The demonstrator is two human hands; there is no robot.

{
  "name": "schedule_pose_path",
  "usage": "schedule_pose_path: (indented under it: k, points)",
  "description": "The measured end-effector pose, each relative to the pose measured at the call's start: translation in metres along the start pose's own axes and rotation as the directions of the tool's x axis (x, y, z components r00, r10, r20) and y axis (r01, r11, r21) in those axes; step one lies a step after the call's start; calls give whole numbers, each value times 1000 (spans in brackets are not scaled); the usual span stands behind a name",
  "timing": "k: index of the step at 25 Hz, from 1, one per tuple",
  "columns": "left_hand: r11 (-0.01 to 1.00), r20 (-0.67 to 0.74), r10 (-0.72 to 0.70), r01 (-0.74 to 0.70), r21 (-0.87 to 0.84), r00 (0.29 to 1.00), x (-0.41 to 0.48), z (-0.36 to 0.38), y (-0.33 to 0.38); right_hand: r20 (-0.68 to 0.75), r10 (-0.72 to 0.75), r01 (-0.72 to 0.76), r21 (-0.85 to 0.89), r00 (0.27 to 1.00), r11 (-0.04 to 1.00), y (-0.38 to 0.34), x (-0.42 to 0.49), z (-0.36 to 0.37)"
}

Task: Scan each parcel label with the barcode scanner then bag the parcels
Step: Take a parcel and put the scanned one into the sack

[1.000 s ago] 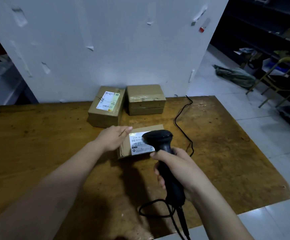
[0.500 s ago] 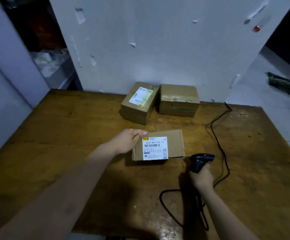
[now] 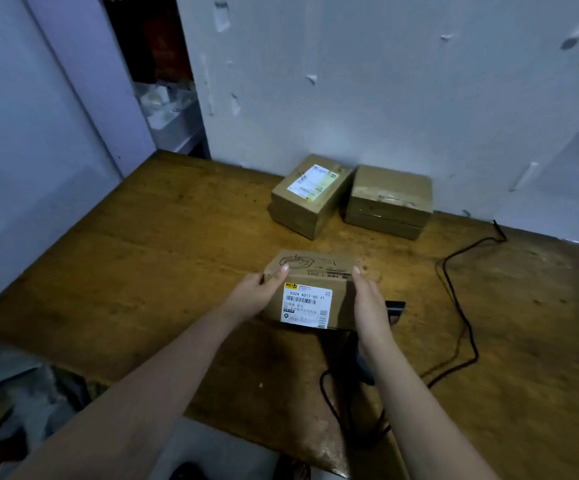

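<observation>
A small cardboard parcel (image 3: 310, 275) with a white barcode label facing me is tilted up off the wooden table (image 3: 142, 265). My left hand (image 3: 255, 294) grips its left end and my right hand (image 3: 371, 306) presses its right end. The black barcode scanner (image 3: 394, 308) lies on the table just right of the parcel, mostly hidden behind my right wrist, and neither hand touches it. Two more cardboard parcels stand against the back wall: one with a white label on top (image 3: 310, 194) and a plain taped one (image 3: 390, 200) to its right.
The scanner's black cable (image 3: 461, 306) loops over the right side of the table and runs back to the wall. Grey bag-like material (image 3: 21, 393) lies low at the left, below the table's front edge. A white wall closes off the back.
My right hand has put the scanner down on the table and moved to the parcel's right end. Both hands have lifted and tilted the parcel toward me. My view has shifted left.
</observation>
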State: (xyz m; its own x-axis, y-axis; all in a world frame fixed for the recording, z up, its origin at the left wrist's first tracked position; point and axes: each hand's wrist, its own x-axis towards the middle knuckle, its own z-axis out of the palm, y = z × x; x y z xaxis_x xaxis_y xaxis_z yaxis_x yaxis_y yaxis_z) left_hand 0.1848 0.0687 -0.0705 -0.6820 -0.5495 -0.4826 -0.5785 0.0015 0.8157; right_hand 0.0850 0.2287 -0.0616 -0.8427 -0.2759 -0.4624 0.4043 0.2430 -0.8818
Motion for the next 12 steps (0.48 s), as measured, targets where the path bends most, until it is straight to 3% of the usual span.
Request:
schedule_pose_path:
  k: [5, 12]
  points:
    - [913, -76, -90, 51, -405, 993, -36, -74, -34, 167, -38, 27, 70, 985, 997, 2, -30, 56]
    - [797, -338, -166, -76, -599, 926, -140, -225, -152, 457, -28, 35, -7, 889, 999, 41, -132, 232]
